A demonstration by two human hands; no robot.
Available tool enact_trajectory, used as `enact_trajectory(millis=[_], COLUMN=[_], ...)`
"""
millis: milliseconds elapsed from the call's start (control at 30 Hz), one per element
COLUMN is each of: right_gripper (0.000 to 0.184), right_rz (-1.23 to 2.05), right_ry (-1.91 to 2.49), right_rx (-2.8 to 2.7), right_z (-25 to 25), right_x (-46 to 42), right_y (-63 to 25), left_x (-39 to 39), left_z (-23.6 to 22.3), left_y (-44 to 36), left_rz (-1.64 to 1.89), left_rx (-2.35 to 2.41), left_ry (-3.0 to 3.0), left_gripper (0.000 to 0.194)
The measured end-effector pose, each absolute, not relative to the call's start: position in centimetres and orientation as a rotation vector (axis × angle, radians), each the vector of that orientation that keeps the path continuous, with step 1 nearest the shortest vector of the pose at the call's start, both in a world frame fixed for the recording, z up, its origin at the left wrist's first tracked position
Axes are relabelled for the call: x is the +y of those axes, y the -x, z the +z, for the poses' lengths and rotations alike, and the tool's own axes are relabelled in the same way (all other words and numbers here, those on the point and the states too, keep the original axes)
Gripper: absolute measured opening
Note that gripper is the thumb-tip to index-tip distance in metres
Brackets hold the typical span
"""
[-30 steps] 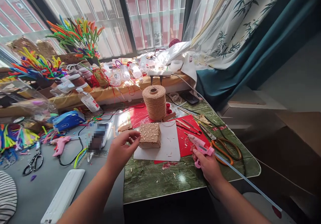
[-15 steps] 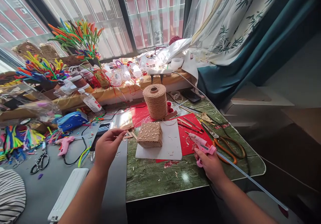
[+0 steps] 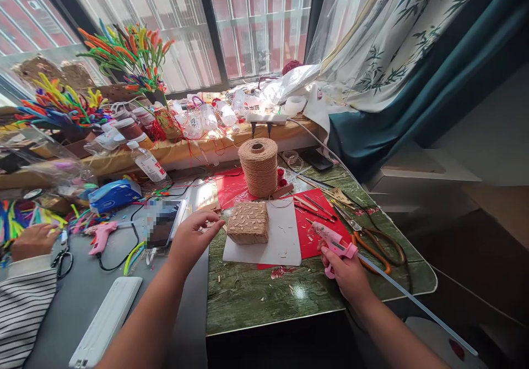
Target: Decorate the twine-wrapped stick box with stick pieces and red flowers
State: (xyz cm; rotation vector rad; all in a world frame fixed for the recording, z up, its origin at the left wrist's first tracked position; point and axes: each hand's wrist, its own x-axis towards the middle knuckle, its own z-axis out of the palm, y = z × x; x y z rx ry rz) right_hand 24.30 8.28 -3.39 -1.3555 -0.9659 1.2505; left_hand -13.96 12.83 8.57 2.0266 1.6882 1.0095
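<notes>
My right hand (image 3: 346, 267) grips a pink hot glue gun (image 3: 330, 235), its nozzle pointing left over the red paper and a long glue stick trailing from its back. My left hand (image 3: 197, 238) hovers just left of a small twine-covered box (image 3: 248, 223), thumb and curled fingers apart, with nothing visible in them. The box rests on a white sheet (image 3: 285, 242); its top carries short pale slivers. Behind it stands a large spool of twine (image 3: 259, 168). Orange-handled scissors (image 3: 374, 248) lie beyond the glue gun.
A co-worker's hand (image 3: 35, 241) in a striped sleeve rests at far left, near black scissors (image 3: 63, 261) and a second pink glue gun (image 3: 101, 238). A phone (image 3: 167, 223) lies left of the box. Bottles and pipe-cleaner flowers (image 3: 128, 55) crowd the sill.
My left hand has moved right, closer to the box. At the far left, a co-worker's hand has come into view. My right hand keeps the glue gun in nearly the same place.
</notes>
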Motion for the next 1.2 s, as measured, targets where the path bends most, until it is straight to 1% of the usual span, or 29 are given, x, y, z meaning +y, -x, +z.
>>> enact_trajectory(millis=[133,267,467,633,1200], right_gripper=[0.046,0.047,0.048,0.045,0.039], right_rz=[1.246,1.252,1.278,1.333,1.328], right_ry=[1.371,1.367,1.362,1.338,1.331], right_rx=[-0.960,-0.946,-0.900,-0.881,-0.886], right_z=[-3.8,-4.2,-4.8,-4.4,-3.6], right_x=[8.3,8.4,8.6,8.5,8.4], right_y=[-24.5,-24.6,-24.6,-24.6,-24.4], left_x=[13.6,14.5,14.8,14.8,15.2], left_z=[9.8,9.9,9.9,9.7,10.1], left_y=[12.4,11.6,11.6,11.6,11.3], left_rz=[0.848,0.730,0.691,0.675,0.586], left_rx=[1.541,1.445,1.398,1.398,1.348], left_ry=[-2.243,-2.378,-2.458,-2.462,-2.476], left_gripper=[0.019,0.015,0.014,0.014,0.013])
